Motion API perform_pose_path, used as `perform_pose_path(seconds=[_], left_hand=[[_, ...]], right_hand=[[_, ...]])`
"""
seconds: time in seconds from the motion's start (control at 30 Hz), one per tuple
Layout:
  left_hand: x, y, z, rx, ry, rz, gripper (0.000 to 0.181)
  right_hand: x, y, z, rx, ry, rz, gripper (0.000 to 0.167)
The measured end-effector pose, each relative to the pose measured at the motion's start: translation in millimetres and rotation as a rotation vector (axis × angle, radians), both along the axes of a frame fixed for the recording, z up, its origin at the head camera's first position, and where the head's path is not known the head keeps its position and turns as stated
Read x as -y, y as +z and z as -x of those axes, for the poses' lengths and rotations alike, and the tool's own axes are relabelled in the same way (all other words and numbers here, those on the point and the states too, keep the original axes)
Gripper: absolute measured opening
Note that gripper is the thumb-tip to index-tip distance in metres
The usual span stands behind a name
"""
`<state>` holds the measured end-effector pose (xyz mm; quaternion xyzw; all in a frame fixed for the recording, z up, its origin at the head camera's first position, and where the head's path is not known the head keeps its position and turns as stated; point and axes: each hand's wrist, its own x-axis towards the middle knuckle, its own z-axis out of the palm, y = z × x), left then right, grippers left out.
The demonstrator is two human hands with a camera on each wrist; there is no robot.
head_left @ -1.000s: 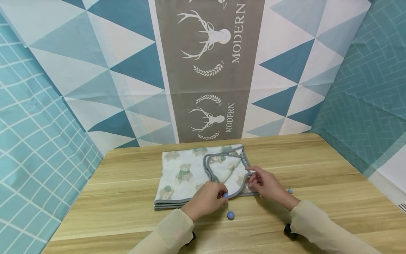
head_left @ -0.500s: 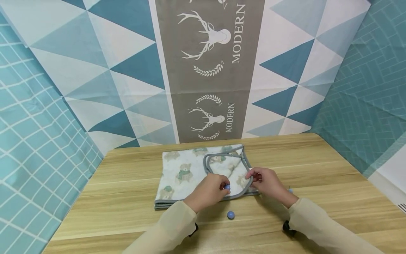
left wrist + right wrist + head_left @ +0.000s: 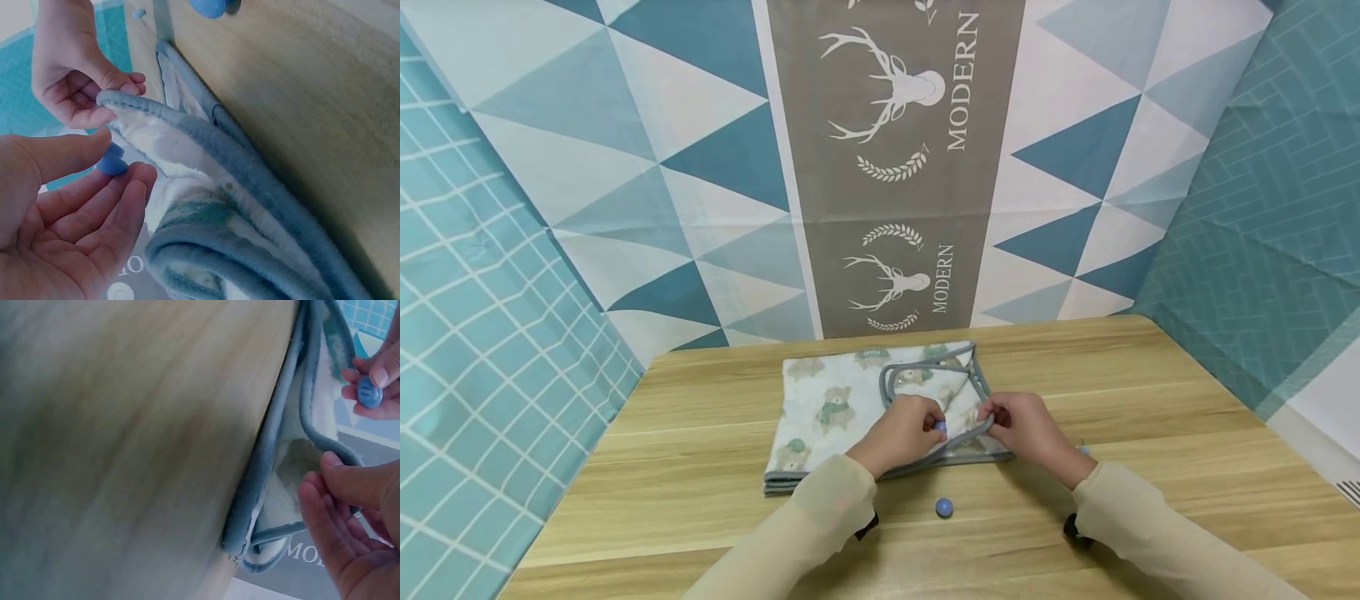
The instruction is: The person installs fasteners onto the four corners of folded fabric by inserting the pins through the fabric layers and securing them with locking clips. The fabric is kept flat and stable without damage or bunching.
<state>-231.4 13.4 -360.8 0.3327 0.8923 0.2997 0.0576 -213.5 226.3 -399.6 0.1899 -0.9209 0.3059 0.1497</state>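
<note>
Your left hand [image 3: 904,435] holds a blue button [image 3: 112,164] in a narrow fingertip pinch, probably for fine control. Your right hand [image 3: 1024,427] pinches the grey edge [image 3: 200,134] of the blanket [image 3: 820,425], holding it above the lower layers, likely to keep both faces reachable. The blue button lies inside the left grip, near the held edge; a second button [image 3: 943,507] rests on the table [image 3: 647,500], apart from both hands.
</note>
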Motion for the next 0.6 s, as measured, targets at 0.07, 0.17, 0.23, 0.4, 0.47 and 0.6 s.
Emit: perform_pose_path(seconds=[0.07, 0.17, 0.23, 0.4, 0.47, 0.6], left_hand=[[-1.3, 0.4, 2.0, 0.014, -0.001, -0.008, 0.012], [-3.4, 1.2, 4.0, 0.033, -0.011, -0.013, 0.013], [-4.6, 1.9, 4.8, 0.039, -0.020, -0.015, 0.013], [-6.9, 2.8, 6.9, 0.037, -0.023, -0.018, 0.009], [-7.4, 2.9, 8.1, 0.030, -0.020, -0.018, 0.008], [-7.4, 3.0, 9.4, 0.013, -0.016, -0.020, 0.007]], right_hand=[[0.6, 0.6, 0.6, -0.021, 0.000, -0.022, 0.021], [1.7, 1.5, 1.4, -0.064, 0.006, -0.038, 0.021], [2.3, 2.1, 1.8, -0.102, 0.008, -0.046, 0.022], [0.6, 3.0, 2.1, -0.297, -0.008, -0.136, 0.022], [-0.7, 3.9, 2.5, -0.354, 0.000, -0.167, 0.023], [-3.0, 5.9, 3.8, -0.325, 0.040, -0.165, 0.025]])
